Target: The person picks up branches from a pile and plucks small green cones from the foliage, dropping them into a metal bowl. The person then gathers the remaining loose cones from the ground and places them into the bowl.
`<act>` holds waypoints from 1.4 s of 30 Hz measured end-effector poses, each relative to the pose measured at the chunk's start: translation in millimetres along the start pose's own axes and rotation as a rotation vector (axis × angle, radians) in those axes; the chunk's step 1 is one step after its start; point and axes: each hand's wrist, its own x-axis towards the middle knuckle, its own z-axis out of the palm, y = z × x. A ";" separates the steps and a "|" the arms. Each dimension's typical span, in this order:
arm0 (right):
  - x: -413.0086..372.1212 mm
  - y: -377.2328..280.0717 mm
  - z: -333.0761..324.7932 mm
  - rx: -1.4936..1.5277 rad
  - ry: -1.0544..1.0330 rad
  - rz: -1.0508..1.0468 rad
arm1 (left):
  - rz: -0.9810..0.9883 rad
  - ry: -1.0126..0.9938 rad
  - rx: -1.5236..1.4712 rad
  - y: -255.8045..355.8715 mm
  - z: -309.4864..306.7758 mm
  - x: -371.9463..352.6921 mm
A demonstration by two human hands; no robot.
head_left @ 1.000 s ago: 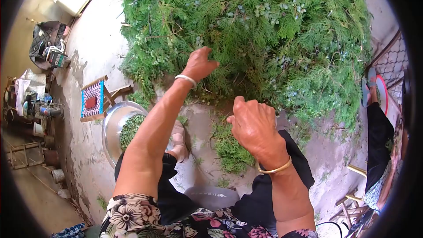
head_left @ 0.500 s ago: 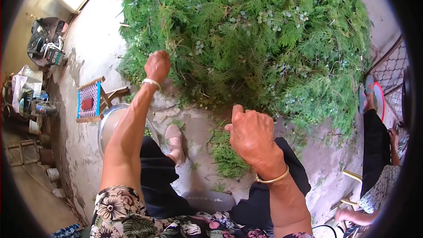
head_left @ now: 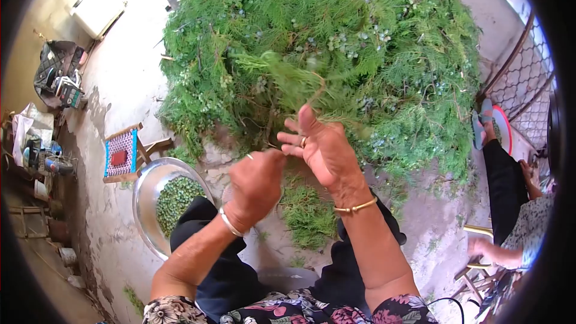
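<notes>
In the head view, the left hand [head_left: 257,183] is curled closed close beside the right hand [head_left: 330,153], whose fingers are partly spread; a sprig [head_left: 288,78] shows beyond its thumb, before the green heap [head_left: 414,96]. Steadying the stem while pinching lightly would serve best. Left fingertips are hidden; blur leaves either hand's grip untellable.

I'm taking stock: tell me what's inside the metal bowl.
Small green berries lie in the metal bowl. A knee hides part of it; anything beneath the berries is covered.
</notes>
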 end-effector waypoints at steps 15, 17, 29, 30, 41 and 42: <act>-5.2 -5.8 19.6 -0.216 0.273 -0.221 | 0.085 0.117 -0.140 -6.7 -32.7 21.5; -8.5 -2.0 26.5 -0.341 0.258 -0.252 | -0.165 0.243 -0.167 -16.5 -42.3 27.5; -17.9 9.0 42.6 -0.720 0.066 -0.022 | -0.632 -0.040 -0.638 -56.5 -48.5 35.3; -17.9 9.0 44.1 -0.743 0.079 0.016 | -0.740 0.042 -0.752 -55.7 -50.6 35.0; -13.6 32.7 24.9 -0.818 0.095 -0.240 | -1.000 0.620 -1.221 -112.7 -83.0 39.7; -10.8 37.5 21.2 -0.875 0.103 -0.426 | -0.998 0.610 -1.226 -109.1 -80.5 39.9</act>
